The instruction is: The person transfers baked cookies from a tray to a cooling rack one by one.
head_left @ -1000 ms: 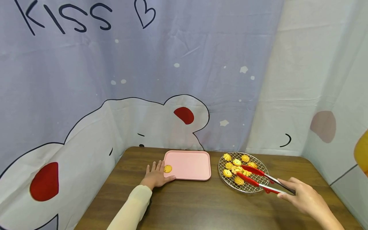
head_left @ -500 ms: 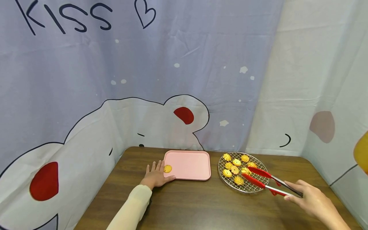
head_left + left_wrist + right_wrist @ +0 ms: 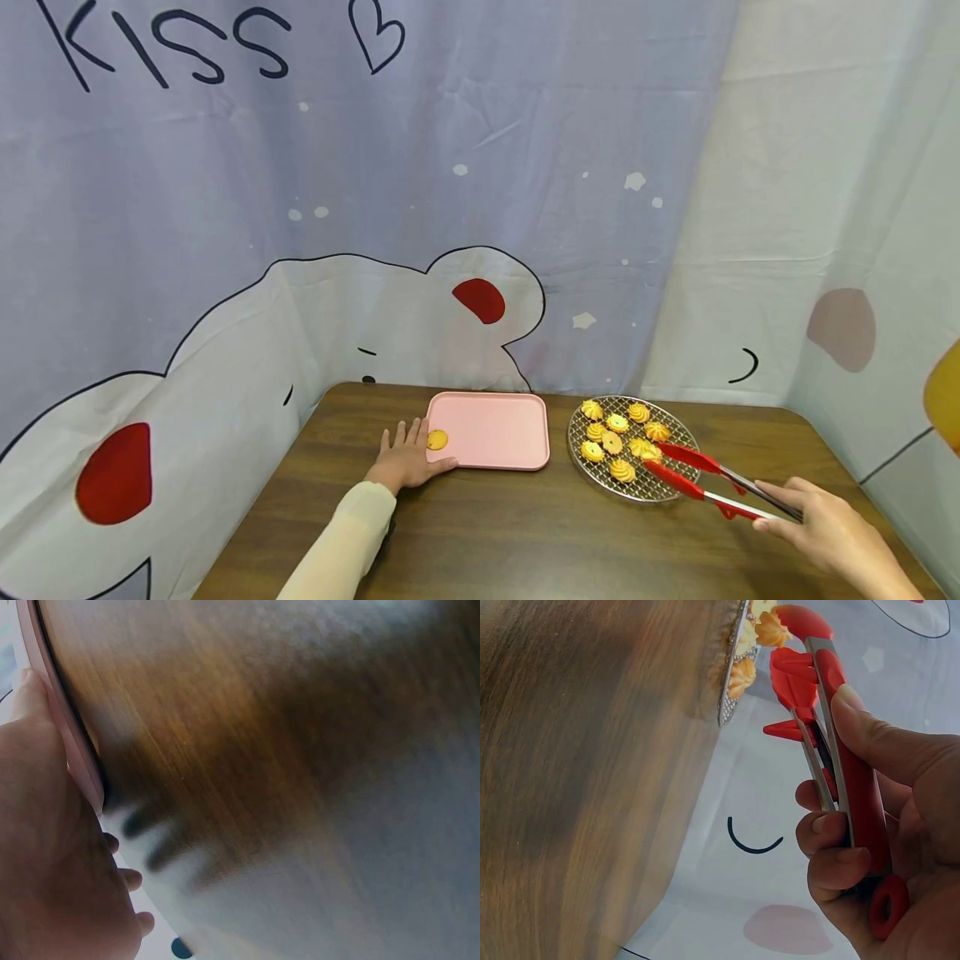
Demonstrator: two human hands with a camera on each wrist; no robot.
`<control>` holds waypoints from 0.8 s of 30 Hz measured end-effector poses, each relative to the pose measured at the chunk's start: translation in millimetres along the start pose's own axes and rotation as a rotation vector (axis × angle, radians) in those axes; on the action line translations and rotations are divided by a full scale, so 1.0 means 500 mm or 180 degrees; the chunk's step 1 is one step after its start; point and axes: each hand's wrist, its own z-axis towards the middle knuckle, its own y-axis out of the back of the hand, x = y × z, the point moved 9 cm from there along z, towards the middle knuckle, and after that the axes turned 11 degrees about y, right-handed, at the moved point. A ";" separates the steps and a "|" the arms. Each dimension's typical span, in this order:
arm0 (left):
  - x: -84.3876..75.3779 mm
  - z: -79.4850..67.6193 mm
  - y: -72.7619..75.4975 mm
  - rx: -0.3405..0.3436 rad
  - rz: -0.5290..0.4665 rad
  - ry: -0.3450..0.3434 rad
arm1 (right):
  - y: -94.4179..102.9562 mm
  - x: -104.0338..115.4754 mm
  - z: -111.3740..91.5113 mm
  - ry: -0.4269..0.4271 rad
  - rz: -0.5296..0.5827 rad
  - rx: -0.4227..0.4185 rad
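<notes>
My right hand (image 3: 832, 529) grips red-tipped metal tongs (image 3: 701, 492), with fingers and thumb curled round the handles in the right wrist view. The spread tong tips reach over the near right part of a round wire rack (image 3: 600, 477). They flank a piped cookie (image 3: 651, 454); whether they touch it, I cannot tell. Several swirled yellow cookies (image 3: 622, 471) lie on the rack. With fingers outstretched, my left hand (image 3: 405, 462) rests at the near left corner of a pink tray (image 3: 495, 429), its thumb along the front edge. A flat round cookie (image 3: 437, 440) lies on the tray beside the fingers.
Tray and rack stand side by side toward the back of a brown wooden table (image 3: 517, 533), with a gap between them. A printed curtain (image 3: 480, 167) hangs right behind the table's back edge and along its sides.
The tongs and my right hand have moved right and toward the front, from the rack's middle to its right part. A cookie near the centre has come into full view. My left hand stays put.
</notes>
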 end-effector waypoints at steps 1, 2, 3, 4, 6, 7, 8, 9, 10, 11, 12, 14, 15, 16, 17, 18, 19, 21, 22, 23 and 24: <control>0.000 -0.001 0.001 -0.0002 0.0000 0.0000 | -0.001 -0.001 0.000 -0.0010 -0.0007 0.0027; 0.000 -0.001 0.001 -0.0003 -0.0002 0.0001 | -0.002 -0.003 0.000 -0.0032 -0.0007 0.0063; 0.000 -0.001 0.002 -0.0010 -0.0007 0.0000 | -0.003 -0.004 0.001 -0.0044 -0.0007 0.0087; -0.001 -0.001 0.002 -0.0014 -0.0010 0.0001 | -0.004 -0.004 0.001 -0.0051 -0.0008 0.0106; 0.000 -0.001 0.001 -0.0016 -0.0016 0.0003 | -0.004 -0.005 0.001 -0.0055 -0.0007 0.0129; 0.000 -0.001 0.001 -0.0014 -0.0025 0.0004 | -0.004 -0.005 0.002 -0.0052 -0.0004 0.0138; 0.000 0.000 0.000 -0.0013 -0.0028 0.0006 | -0.004 -0.005 0.002 -0.0057 -0.0009 0.0147; 0.000 0.000 0.000 -0.0012 -0.0026 0.0006 | -0.005 -0.006 0.002 -0.0052 0.0002 0.0165; 0.000 0.000 0.000 -0.0007 -0.0024 0.0007 | -0.007 -0.007 0.003 -0.0063 0.0005 0.0192; 0.000 0.000 0.000 -0.0004 -0.0025 0.0007 | -0.008 -0.007 0.003 -0.0070 0.0007 0.0218; 0.000 0.000 0.000 -0.0003 -0.0027 0.0006 | -0.010 -0.008 0.004 -0.0070 0.0017 0.0258; 0.000 0.000 0.000 -0.0001 -0.0026 0.0005 | -0.014 -0.010 0.006 -0.0078 0.0034 0.0331; 0.000 0.000 -0.001 0.0001 -0.0027 0.0005 | -0.016 -0.011 0.008 -0.0082 0.0056 0.0370; 0.000 0.000 -0.001 0.0001 -0.0030 0.0007 | -0.016 -0.011 0.008 -0.0100 0.0051 0.0393; 0.000 0.000 -0.001 0.0000 -0.0031 0.0009 | -0.017 -0.012 0.009 -0.0100 0.0060 0.0423; 0.000 0.000 -0.001 -0.0002 -0.0033 0.0011 | -0.018 -0.012 0.011 -0.0102 0.0070 0.0439; 0.000 0.000 0.000 0.0000 -0.0035 0.0014 | -0.017 -0.012 0.011 -0.0116 0.0066 0.0436; 0.000 -0.001 0.000 -0.0001 -0.0036 0.0019 | -0.015 -0.011 0.012 -0.0120 0.0066 0.0439; 0.000 -0.001 0.001 -0.0002 -0.0039 0.0019 | -0.014 -0.011 0.012 -0.0115 0.0062 0.0432; 0.000 -0.002 0.001 -0.0001 -0.0040 0.0019 | -0.013 -0.010 0.013 -0.0100 0.0062 0.0427; 0.000 -0.002 0.001 0.0001 -0.0041 0.0018 | -0.012 -0.009 0.014 -0.0089 0.0057 0.0418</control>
